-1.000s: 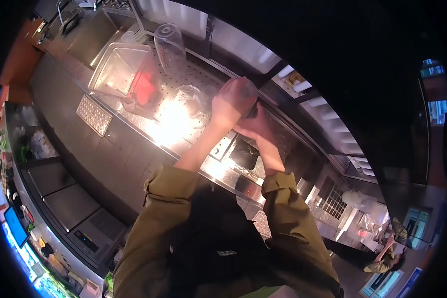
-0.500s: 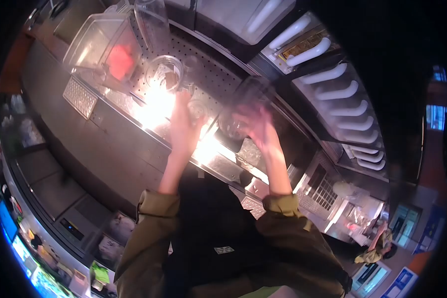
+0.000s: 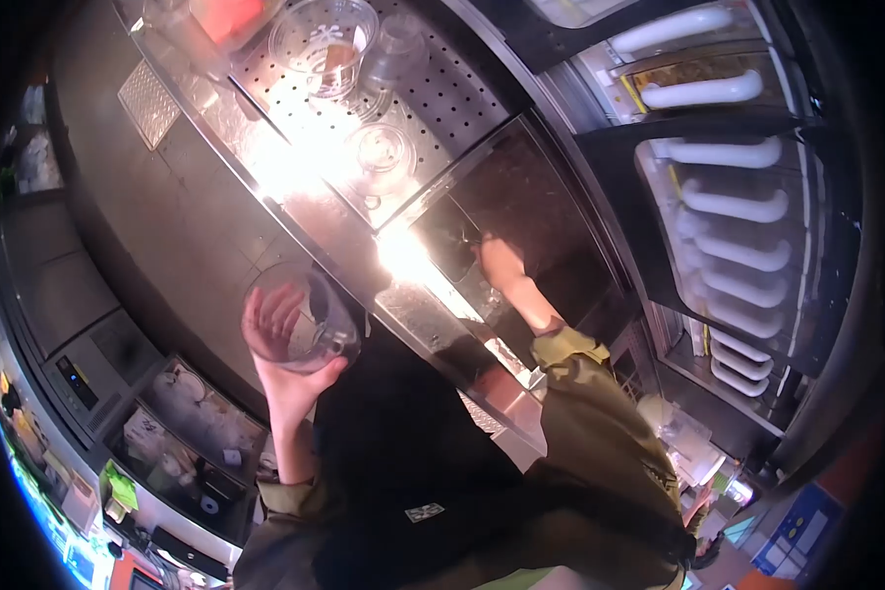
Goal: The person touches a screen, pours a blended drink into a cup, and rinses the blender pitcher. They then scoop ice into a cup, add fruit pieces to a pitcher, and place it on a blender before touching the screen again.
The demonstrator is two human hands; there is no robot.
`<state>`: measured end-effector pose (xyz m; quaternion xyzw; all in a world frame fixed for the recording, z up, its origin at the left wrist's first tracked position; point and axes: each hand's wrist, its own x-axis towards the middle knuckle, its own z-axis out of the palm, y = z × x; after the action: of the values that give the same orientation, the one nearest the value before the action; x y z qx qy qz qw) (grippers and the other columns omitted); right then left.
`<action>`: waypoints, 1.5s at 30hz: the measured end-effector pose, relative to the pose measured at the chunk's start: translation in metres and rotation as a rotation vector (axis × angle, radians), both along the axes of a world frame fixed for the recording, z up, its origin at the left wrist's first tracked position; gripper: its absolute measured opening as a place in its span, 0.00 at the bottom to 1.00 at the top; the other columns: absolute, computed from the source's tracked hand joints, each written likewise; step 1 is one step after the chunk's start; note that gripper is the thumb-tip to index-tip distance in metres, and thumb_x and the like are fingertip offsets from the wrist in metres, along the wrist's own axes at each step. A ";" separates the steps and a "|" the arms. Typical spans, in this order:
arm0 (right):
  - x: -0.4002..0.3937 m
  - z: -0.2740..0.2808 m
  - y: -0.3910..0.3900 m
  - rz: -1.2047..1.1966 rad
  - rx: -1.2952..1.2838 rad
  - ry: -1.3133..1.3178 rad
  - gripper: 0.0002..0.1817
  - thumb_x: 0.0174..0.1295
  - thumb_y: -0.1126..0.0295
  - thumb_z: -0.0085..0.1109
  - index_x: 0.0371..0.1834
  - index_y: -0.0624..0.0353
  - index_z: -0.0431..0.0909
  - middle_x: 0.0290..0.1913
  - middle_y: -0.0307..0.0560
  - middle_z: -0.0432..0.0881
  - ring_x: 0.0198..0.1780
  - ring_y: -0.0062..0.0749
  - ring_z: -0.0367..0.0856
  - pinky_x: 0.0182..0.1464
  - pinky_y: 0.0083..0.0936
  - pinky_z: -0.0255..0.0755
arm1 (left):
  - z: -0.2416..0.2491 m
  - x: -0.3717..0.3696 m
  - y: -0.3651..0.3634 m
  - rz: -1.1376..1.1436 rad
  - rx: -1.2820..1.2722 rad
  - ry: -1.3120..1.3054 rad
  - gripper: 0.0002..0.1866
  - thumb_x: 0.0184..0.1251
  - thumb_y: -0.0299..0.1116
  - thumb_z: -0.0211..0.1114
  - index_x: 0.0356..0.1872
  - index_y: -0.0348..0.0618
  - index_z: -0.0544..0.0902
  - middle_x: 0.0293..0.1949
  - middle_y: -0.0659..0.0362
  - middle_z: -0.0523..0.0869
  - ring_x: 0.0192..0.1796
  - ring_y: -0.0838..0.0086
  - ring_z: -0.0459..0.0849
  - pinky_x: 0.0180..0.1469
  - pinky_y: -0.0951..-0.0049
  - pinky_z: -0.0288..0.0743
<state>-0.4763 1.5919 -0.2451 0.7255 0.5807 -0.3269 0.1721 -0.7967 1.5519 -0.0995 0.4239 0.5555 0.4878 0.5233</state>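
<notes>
My left hand (image 3: 280, 339) grips a clear plastic cup (image 3: 310, 317), held out in front of my chest below the steel counter edge (image 3: 295, 211). My right hand (image 3: 501, 265) reaches down into a dark bin (image 3: 531, 211) set into the counter; its fingers are hidden inside, so I cannot tell what it holds. Small clear cups (image 3: 383, 152) stand on the perforated drain tray (image 3: 442, 98) just left of the bin.
A large clear container with printed marks (image 3: 323, 39) and a tub with something red (image 3: 228, 15) stand at the tray's far end. White tubes of stacked cups (image 3: 733, 206) hang at right. Drawers and shelves with supplies (image 3: 182, 433) lie below the counter.
My left hand has come down from the tray and now holds the clear cup low near my chest. My right hand has let go of the cup and dropped into the dark bin.
</notes>
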 end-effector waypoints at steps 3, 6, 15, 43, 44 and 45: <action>0.009 0.010 -0.003 0.150 -0.006 0.017 0.17 0.61 0.59 0.50 0.41 0.63 0.73 0.30 0.59 0.79 0.36 0.53 0.79 0.38 0.43 0.71 | -0.006 -0.007 -0.018 0.031 -0.054 -0.006 0.60 0.29 0.44 0.80 0.65 0.40 0.49 0.58 0.47 0.65 0.59 0.61 0.68 0.61 0.63 0.60; 0.044 0.053 -0.030 0.024 0.167 0.198 0.12 0.61 0.60 0.49 0.39 0.56 0.75 0.30 0.56 0.79 0.37 0.55 0.77 0.35 0.44 0.68 | -0.008 -0.011 -0.028 0.052 0.007 0.021 0.61 0.29 0.45 0.80 0.66 0.40 0.48 0.58 0.47 0.65 0.60 0.60 0.68 0.62 0.62 0.60; 0.149 -0.113 -0.019 -0.228 0.303 -0.493 0.11 0.56 0.66 0.52 0.40 0.54 0.77 0.31 0.49 0.82 0.35 0.45 0.81 0.37 0.36 0.74 | -0.026 0.004 -0.032 0.145 0.049 -0.137 0.68 0.21 0.47 0.82 0.66 0.41 0.45 0.58 0.44 0.62 0.60 0.50 0.66 0.63 0.56 0.58; 0.148 -0.010 -0.142 -0.846 0.045 0.864 0.08 0.59 0.73 0.50 0.39 0.65 0.72 0.37 0.35 0.74 0.42 0.20 0.69 0.47 0.17 0.61 | 0.027 0.114 0.074 -0.549 0.480 0.358 0.43 0.26 0.26 0.75 0.55 0.41 0.68 0.53 0.50 0.73 0.57 0.54 0.70 0.58 0.59 0.65; 0.155 0.004 -0.157 -0.748 0.011 0.913 0.09 0.60 0.73 0.50 0.40 0.66 0.72 0.37 0.37 0.75 0.42 0.21 0.70 0.47 0.16 0.61 | 0.023 0.124 0.074 -0.579 0.498 0.395 0.43 0.26 0.25 0.74 0.56 0.41 0.68 0.53 0.51 0.73 0.58 0.55 0.70 0.59 0.59 0.63; 0.155 0.025 -0.167 -0.758 0.028 0.896 0.09 0.60 0.73 0.50 0.40 0.66 0.72 0.37 0.37 0.75 0.42 0.21 0.70 0.47 0.16 0.61 | 0.020 0.134 0.073 -0.594 0.511 0.466 0.44 0.27 0.24 0.74 0.56 0.41 0.67 0.54 0.52 0.73 0.58 0.55 0.70 0.61 0.59 0.62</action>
<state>-0.3215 1.4245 -0.2201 0.6758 0.3010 -0.6327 -0.2288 -0.6629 1.6246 -0.0797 0.7788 0.3746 0.3294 0.3802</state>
